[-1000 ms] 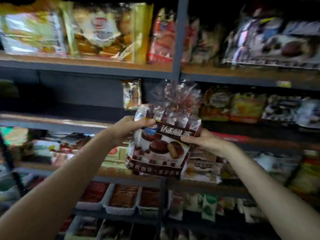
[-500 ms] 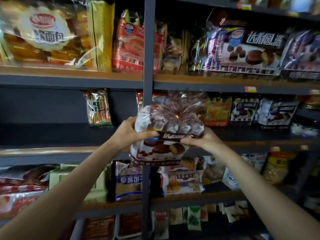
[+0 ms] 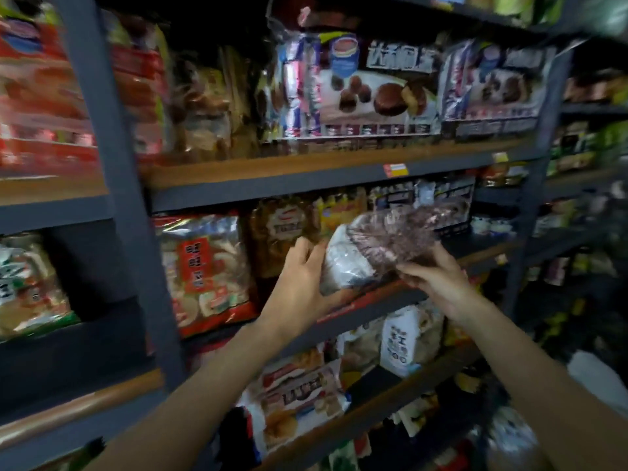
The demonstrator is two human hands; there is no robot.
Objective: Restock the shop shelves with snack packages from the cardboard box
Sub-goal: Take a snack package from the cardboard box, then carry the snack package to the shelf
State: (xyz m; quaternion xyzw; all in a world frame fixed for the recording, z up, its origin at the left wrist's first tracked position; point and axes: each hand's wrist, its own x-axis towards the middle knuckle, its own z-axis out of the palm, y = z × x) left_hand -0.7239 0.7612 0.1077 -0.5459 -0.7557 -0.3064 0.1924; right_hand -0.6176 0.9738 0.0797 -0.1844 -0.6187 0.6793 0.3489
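Note:
I hold a bag of chocolate pies [image 3: 384, 246] with both hands at the front edge of the middle shelf [image 3: 482, 253]. The bag is tipped over, its crinkled clear top pointing right and into the shelf. My left hand [image 3: 302, 277] grips its lower left side, fingers curled around the white end. From the right, my right hand [image 3: 438, 277] pinches its underside. Matching chocolate pie bags [image 3: 367, 86] stand on the shelf above. The cardboard box is out of view.
A red rice-cracker bag [image 3: 204, 270] and a brown bread bag [image 3: 282, 232] stand left of my hands on the same shelf. A dark upright post [image 3: 112, 198] divides the bays. Lower shelves hold several mixed snack packs [image 3: 299, 399]. A bare stretch of shelf lies right of the bag.
The view has shifted right and closer. The bag has gone from upright, label toward me, to tipped sideways and up onto the middle shelf edge.

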